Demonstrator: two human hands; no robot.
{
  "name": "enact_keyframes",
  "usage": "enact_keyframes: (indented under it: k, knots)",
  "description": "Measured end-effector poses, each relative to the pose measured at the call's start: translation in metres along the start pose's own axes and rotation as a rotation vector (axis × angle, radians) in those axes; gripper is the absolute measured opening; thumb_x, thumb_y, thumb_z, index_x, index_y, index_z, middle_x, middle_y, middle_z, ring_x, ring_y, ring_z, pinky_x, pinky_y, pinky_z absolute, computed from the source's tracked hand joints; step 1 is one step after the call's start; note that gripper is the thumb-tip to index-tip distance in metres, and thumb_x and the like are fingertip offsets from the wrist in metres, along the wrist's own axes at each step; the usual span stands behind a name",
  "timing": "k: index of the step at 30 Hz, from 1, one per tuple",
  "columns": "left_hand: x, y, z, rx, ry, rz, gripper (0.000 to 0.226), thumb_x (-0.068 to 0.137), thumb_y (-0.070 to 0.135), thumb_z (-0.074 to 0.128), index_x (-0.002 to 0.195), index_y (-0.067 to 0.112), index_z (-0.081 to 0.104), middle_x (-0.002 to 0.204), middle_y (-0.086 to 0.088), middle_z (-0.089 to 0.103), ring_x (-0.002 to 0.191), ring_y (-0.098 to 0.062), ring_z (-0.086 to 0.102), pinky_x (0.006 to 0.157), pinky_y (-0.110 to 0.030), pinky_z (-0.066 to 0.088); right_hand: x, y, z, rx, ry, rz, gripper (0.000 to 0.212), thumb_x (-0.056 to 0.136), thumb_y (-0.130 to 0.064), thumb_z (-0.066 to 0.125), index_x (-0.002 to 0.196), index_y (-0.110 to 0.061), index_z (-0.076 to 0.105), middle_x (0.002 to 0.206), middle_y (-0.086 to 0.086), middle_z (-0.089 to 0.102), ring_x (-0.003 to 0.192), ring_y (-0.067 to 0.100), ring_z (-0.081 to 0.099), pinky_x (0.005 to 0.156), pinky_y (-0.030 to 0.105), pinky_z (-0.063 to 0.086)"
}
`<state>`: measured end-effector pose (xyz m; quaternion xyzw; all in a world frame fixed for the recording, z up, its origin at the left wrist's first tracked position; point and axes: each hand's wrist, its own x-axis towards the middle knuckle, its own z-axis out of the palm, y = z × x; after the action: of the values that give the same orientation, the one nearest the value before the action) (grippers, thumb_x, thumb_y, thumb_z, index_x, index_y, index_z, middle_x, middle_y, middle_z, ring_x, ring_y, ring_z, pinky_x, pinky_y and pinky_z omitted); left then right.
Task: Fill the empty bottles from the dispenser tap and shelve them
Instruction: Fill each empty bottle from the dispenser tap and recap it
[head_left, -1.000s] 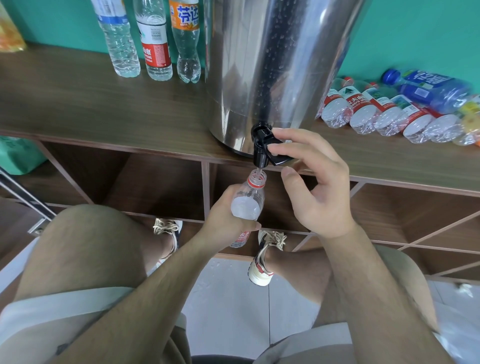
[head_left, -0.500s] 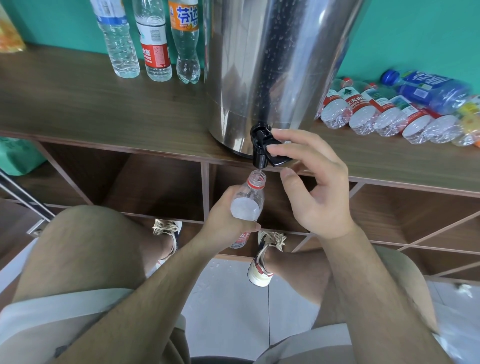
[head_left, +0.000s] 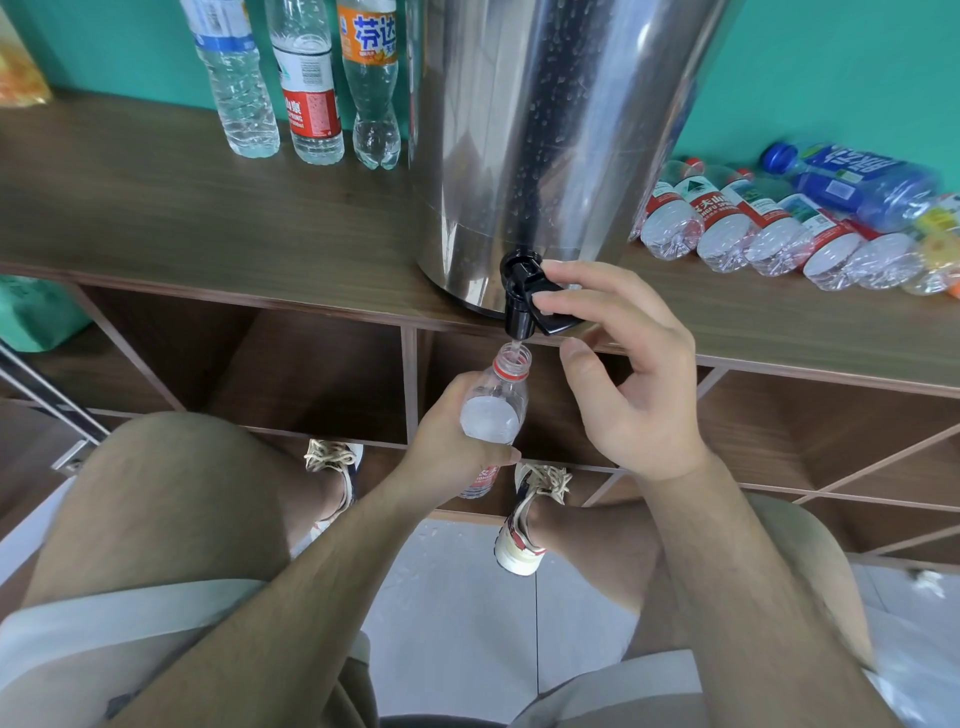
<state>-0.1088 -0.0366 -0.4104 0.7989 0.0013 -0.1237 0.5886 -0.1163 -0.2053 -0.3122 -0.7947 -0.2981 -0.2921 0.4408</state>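
A steel dispenser (head_left: 545, 130) is stood on the top of a wooden shelf unit (head_left: 156, 218), its black tap (head_left: 517, 306) overhanging the front edge. The tap's lever (head_left: 558, 319) is pressed down by the curled fingers of the right hand (head_left: 634, 374), with the thumb kept just beneath it. The bottle (head_left: 493, 410) is gripped round its body by the left hand (head_left: 447, 441) and held directly under the spout, the neck tilted slightly. A thin stream is seen entering the mouth.

The step is judged to be mid-fill. The mouth should be kept centred under the spout and close to it, and the water level should be watched, since it is hard to read from above. The lever is best released before the neck is reached. Drops are already seen on the floor tiles.

One dispenser and one tap are counted. At least seven empty bottles (head_left: 727, 234) are laid on their sides at the right, the row being cut by the edge. Three filled bottles (head_left: 309, 88) are stood upright at the left.
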Motion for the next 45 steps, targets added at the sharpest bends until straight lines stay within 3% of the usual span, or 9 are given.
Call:
enact_keyframes:
  k: [15,27,32,36,45]
  knots:
    - [0.0002,-0.0017,0.0015,0.001,0.001,-0.011,0.084,0.072,0.010,0.092,0.131,0.042,0.042,0.127,0.009,0.057,0.119,-0.019,0.057,0.102,-0.040,0.052,-0.0001,0.0010,0.0002,0.001,0.002,-0.005,0.040,0.083,0.017,0.054,0.115,0.003,0.073,0.133,0.016,0.065,0.124,0.025,0.065,0.087,0.025,0.051]
    - [0.0011,-0.0023,0.0018,-0.001,-0.009,-0.014,0.083,0.073,0.011,0.092,0.130,0.042,0.040,0.124,0.012,0.056,0.114,-0.016,0.057,0.094,-0.032,0.049,0.0001,0.0020,0.0002,0.007,0.001,-0.017,0.048,0.077,0.020,0.051,0.116,0.003,0.073,0.133,0.017,0.065,0.124,0.026,0.064,0.089,0.028,0.052]
    - [0.0005,-0.0031,0.0015,-0.012,-0.009,-0.014,0.082,0.073,0.011,0.092,0.130,0.042,0.042,0.123,0.012,0.057,0.112,-0.016,0.058,0.093,-0.032,0.049,0.0005,0.0018,-0.0002,0.025,-0.008,-0.015,0.053,0.073,0.021,0.049,0.116,0.002,0.073,0.134,0.016,0.065,0.122,0.027,0.065,0.080,0.029,0.054]
    - [0.0004,-0.0023,0.0016,-0.002,-0.009,-0.016,0.082,0.073,0.011,0.092,0.130,0.042,0.041,0.123,0.013,0.056,0.113,-0.016,0.057,0.096,-0.034,0.050,0.0007,0.0023,-0.0005,0.020,-0.007,-0.021,0.053,0.072,0.021,0.049,0.116,0.004,0.073,0.133,0.018,0.065,0.125,0.027,0.064,0.085,0.030,0.053]
    - [0.0002,-0.0008,0.0014,0.020,-0.005,-0.013,0.081,0.073,0.011,0.092,0.129,0.041,0.040,0.124,0.011,0.056,0.112,-0.015,0.057,0.098,-0.035,0.050,0.0004,0.0014,-0.0009,0.025,-0.009,-0.019,0.052,0.073,0.020,0.049,0.116,0.003,0.073,0.134,0.017,0.065,0.125,0.025,0.064,0.078,0.034,0.056]
